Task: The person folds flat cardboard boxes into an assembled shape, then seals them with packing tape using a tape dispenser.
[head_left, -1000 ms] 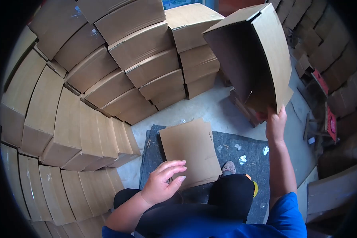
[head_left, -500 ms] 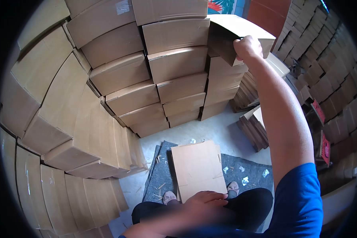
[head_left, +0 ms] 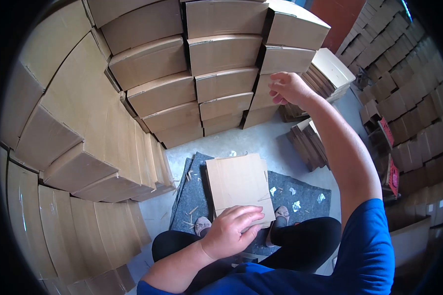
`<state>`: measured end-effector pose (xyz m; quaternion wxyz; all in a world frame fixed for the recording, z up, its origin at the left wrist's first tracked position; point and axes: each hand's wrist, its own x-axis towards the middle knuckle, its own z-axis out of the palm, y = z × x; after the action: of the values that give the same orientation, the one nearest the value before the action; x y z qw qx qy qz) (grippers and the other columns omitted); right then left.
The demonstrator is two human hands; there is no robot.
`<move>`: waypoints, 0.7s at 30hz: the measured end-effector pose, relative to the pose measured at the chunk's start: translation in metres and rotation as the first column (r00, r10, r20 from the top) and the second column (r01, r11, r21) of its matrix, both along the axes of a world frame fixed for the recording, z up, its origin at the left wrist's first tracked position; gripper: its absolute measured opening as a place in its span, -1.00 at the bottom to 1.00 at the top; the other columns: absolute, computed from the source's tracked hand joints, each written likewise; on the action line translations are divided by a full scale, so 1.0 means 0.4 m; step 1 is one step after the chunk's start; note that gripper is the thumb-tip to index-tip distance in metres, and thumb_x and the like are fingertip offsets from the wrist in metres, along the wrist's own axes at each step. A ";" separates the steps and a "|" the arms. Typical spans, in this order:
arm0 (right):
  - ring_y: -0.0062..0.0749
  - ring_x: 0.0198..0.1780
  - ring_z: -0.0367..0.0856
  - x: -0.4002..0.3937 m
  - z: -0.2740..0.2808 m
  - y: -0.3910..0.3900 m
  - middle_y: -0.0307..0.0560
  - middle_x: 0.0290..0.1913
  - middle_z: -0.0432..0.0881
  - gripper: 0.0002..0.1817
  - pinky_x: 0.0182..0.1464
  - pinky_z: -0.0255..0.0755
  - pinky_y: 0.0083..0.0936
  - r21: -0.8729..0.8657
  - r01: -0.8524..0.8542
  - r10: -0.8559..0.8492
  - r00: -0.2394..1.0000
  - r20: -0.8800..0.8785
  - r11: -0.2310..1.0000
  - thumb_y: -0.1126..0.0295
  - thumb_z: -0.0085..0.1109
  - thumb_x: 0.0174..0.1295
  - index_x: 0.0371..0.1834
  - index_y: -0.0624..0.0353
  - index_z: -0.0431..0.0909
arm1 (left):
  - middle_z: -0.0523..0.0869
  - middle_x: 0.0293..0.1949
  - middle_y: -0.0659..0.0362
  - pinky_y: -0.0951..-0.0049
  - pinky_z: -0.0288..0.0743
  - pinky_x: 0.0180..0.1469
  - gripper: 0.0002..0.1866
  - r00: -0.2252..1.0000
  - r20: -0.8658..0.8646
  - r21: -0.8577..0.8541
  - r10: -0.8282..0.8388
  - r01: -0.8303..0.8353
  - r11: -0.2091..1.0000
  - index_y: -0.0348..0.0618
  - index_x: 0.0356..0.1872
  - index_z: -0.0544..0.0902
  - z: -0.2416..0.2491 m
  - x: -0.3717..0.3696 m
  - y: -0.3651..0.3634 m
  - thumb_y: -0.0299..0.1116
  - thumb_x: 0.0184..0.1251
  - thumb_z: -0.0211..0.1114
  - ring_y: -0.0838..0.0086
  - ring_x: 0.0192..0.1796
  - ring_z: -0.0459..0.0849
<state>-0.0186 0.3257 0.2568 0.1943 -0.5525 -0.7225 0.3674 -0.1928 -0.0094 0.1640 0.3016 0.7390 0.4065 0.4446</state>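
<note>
In the head view, my right hand (head_left: 289, 91) is raised in front of the right-hand column of cartons, with loosely bent fingers apart and nothing between them. A closed cardboard carton (head_left: 299, 30) sits on top of that column, above and beyond the hand. My left hand (head_left: 234, 231) is over the near end of a flat stack of cardboard sheets (head_left: 238, 179) between my knees. Its fingers are extended, slightly spread and hold nothing; they overlap the near edge of the top sheet in this view.
Tall rows of stacked cartons (head_left: 226, 56) rise ahead, with more cartons (head_left: 69, 128) on the left. Flat cardboard bundles (head_left: 307, 142) lie on the floor to the right. A dark mat (head_left: 300, 194) with scraps lies under my feet. Red crates (head_left: 392, 174) stand farther right.
My right hand has let go of the carton at the upper right and drawn lower. That carton now rests on the column. My left hand has risen from my lap toward the sheets.
</note>
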 end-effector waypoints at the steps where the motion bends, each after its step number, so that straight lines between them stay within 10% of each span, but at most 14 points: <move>1: -0.44 -0.31 0.77 0.031 -0.036 -0.051 -0.07 -0.22 0.74 -0.43 -0.34 0.62 -0.52 -0.070 -0.123 0.127 0.990 0.062 0.990 0.24 0.23 0.40 0.39 0.30 0.41 | 0.75 0.03 0.01 0.30 0.63 0.11 -0.75 1.000 -0.010 -0.012 0.004 -0.004 1.000 -0.24 -0.07 0.72 -0.008 -0.006 0.000 -0.46 0.23 0.43 0.19 0.04 0.75; 6: -0.14 0.01 0.77 0.123 -0.137 -0.385 0.09 0.03 0.76 -0.40 0.17 0.59 -0.34 -0.411 -0.481 0.633 0.613 0.473 0.774 0.16 0.21 0.43 0.47 0.18 0.37 | 0.68 0.12 -0.05 0.24 0.56 0.20 -0.70 0.962 -0.270 -0.233 -0.034 -0.031 0.972 -0.25 0.04 0.66 -0.099 -0.061 0.002 -0.37 0.35 0.32 0.05 0.12 0.68; 8: -0.11 0.06 0.75 0.161 -0.130 -0.504 0.09 0.09 0.74 -0.38 0.17 0.62 -0.28 -0.525 -0.522 0.740 0.507 0.443 0.672 0.15 0.22 0.44 0.49 0.14 0.35 | 0.65 0.17 -0.08 0.12 0.47 0.30 -0.63 0.712 -0.610 -0.512 -0.348 -0.019 0.859 -0.24 0.12 0.64 -0.149 -0.101 0.010 -0.25 0.40 0.26 0.01 0.21 0.63; 9: -0.10 0.07 0.76 0.175 -0.125 -0.551 0.10 0.07 0.74 -0.38 0.13 0.64 -0.25 -0.579 -0.496 0.758 0.503 0.416 0.647 0.15 0.24 0.42 0.47 0.14 0.36 | 0.67 0.15 -0.08 0.11 0.49 0.27 -0.59 0.442 -0.628 -0.745 -0.640 -0.105 0.658 -0.20 0.17 0.64 -0.122 -0.091 0.045 -0.20 0.41 0.26 0.02 0.22 0.63; 10: -0.06 0.06 0.75 0.195 -0.122 -0.588 0.11 0.07 0.74 -0.38 0.15 0.62 -0.24 -0.568 -0.512 0.757 0.535 0.376 0.644 0.14 0.23 0.41 0.47 0.15 0.37 | 0.71 0.10 -0.07 0.12 0.50 0.26 -0.61 0.447 -0.564 -0.816 -0.694 -0.172 0.552 -0.15 0.16 0.66 -0.120 -0.086 0.067 -0.20 0.43 0.23 0.04 0.20 0.65; 13: 0.02 -0.01 0.75 0.264 -0.137 -0.670 0.17 0.01 0.74 -0.39 0.11 0.61 -0.22 -0.436 -0.624 0.755 0.601 0.263 0.648 0.20 0.25 0.38 0.44 0.18 0.38 | 0.68 0.16 -0.12 0.14 0.49 0.30 -0.61 0.649 -0.586 -0.757 -0.485 -0.224 0.614 -0.15 0.20 0.65 -0.330 -0.088 0.138 -0.23 0.45 0.15 0.03 0.25 0.62; 15: 0.02 0.01 0.75 0.277 -0.115 -0.694 0.19 -0.01 0.74 -0.41 0.09 0.62 -0.24 -0.412 -0.619 0.730 0.650 0.209 0.669 0.25 0.28 0.35 0.41 0.19 0.40 | 0.68 0.16 -0.13 0.16 0.49 0.30 -0.62 0.821 -0.566 -0.661 -0.068 -0.403 0.633 -0.17 0.18 0.64 -0.493 -0.057 0.146 -0.32 0.43 0.11 0.05 0.26 0.62; 18: 0.00 0.02 0.75 0.306 -0.163 -0.700 0.19 0.00 0.73 -0.41 0.09 0.62 -0.26 -0.372 -0.557 0.640 0.754 0.149 0.743 0.27 0.29 0.34 0.40 0.21 0.41 | 0.66 0.18 -0.15 0.15 0.50 0.31 -0.61 0.791 -0.544 -0.706 0.281 -0.612 0.356 -0.21 0.17 0.64 -0.837 -0.024 0.117 -0.37 0.38 0.09 0.05 0.27 0.62; 21: -0.01 0.01 0.75 0.345 -0.200 -0.712 0.20 -0.01 0.73 -0.41 0.09 0.63 -0.28 -0.276 -0.472 0.543 0.773 0.328 0.837 0.30 0.30 0.32 0.40 0.21 0.41 | 0.70 0.15 -0.13 0.16 0.52 0.29 -0.60 0.806 -0.541 -0.810 0.241 -0.576 0.109 -0.22 0.15 0.64 -0.946 0.043 0.033 -0.35 0.32 0.14 0.09 0.25 0.66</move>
<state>0.1192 0.0409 0.1766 -0.1116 -0.4132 -0.8331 0.3503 -0.1756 0.0038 -0.2143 0.4886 0.3056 0.8150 0.0609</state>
